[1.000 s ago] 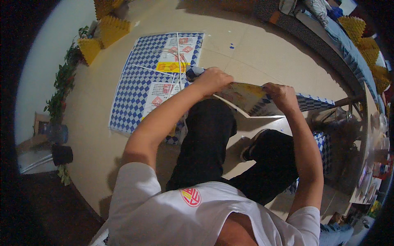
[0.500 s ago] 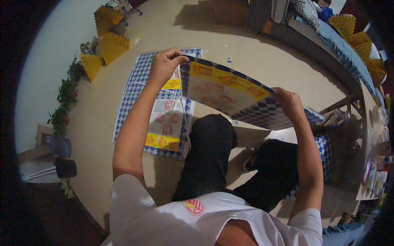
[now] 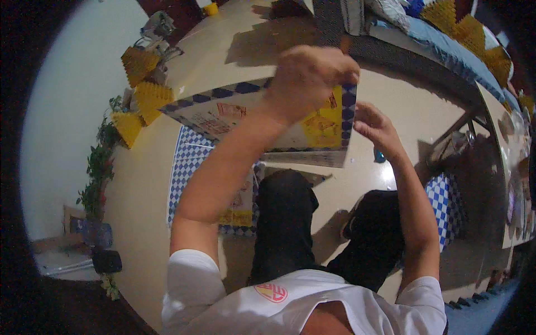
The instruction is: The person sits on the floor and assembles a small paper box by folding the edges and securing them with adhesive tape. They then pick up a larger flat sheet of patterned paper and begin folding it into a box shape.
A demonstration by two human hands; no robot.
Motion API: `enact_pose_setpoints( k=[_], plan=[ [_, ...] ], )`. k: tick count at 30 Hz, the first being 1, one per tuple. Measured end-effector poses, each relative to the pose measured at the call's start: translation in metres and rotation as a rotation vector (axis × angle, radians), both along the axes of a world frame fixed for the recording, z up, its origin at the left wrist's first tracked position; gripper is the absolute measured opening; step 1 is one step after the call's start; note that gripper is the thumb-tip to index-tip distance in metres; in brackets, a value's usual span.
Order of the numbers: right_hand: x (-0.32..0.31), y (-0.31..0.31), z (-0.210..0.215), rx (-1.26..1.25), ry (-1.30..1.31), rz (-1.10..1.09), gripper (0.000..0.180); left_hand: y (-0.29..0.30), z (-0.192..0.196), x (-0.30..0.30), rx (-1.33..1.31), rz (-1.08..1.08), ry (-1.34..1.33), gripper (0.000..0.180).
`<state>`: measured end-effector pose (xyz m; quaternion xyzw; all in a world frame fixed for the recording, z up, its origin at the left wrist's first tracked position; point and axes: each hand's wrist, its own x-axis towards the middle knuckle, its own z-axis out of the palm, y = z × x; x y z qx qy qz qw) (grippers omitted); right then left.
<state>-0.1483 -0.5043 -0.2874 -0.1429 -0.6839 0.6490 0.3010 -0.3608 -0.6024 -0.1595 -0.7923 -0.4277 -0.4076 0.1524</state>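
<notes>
A stiff, flat printed sheet (image 3: pixel 220 114), which looks like cardboard, is held above the floor. It has a blue-and-white chequered border and a yellow band, and a paler edge shows beneath it. My left hand (image 3: pixel 312 75), blurred by motion, reaches across the sheet with its fingers closed at the top right corner. Beside the sheet's right edge is my right hand (image 3: pixel 378 127), thumb and fingers apart; whether they touch the edge is hard to tell. Below, a similar chequered sheet (image 3: pixel 187 167) lies on the floor, partly hidden by my left forearm and the raised sheet.
Another chequered piece (image 3: pixel 441 204) rests at the right, near a table (image 3: pixel 491 120). A bed with blue bedding (image 3: pixel 441 50) stands at the far right. Yellow ridged pieces (image 3: pixel 151 103) and leafy plants (image 3: pixel 100 148) line the left wall. A small blue object (image 3: pixel 379 156) lies on the floor.
The held sheet has swung round, its left end now reaching toward the left wall. My left hand has moved right to its corner; my right hand has opened and come slightly left.
</notes>
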Motion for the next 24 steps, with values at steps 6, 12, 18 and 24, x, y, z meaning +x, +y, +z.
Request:
enact_pose_setpoints(
  k=[6,12,18,24],
  plan=[
    [0.017,0.01,-0.007,-0.062,-0.031,0.015,0.052,0.024,-0.075,0.055,-0.287,0.154,-0.089,0.035],
    [0.026,0.029,-0.036,-0.063,-0.141,0.043,0.024,0.023,-0.099,0.047,-0.709,0.331,-0.276,0.017],
    [0.033,0.04,-0.034,-0.046,-0.085,-0.093,0.028,0.033,-0.142,0.036,-0.722,0.261,-0.59,0.027],
    [0.035,0.029,-0.026,-0.048,-0.085,-0.102,0.025,0.04,-0.159,0.041,-0.704,0.224,-0.703,0.028]
  ],
)
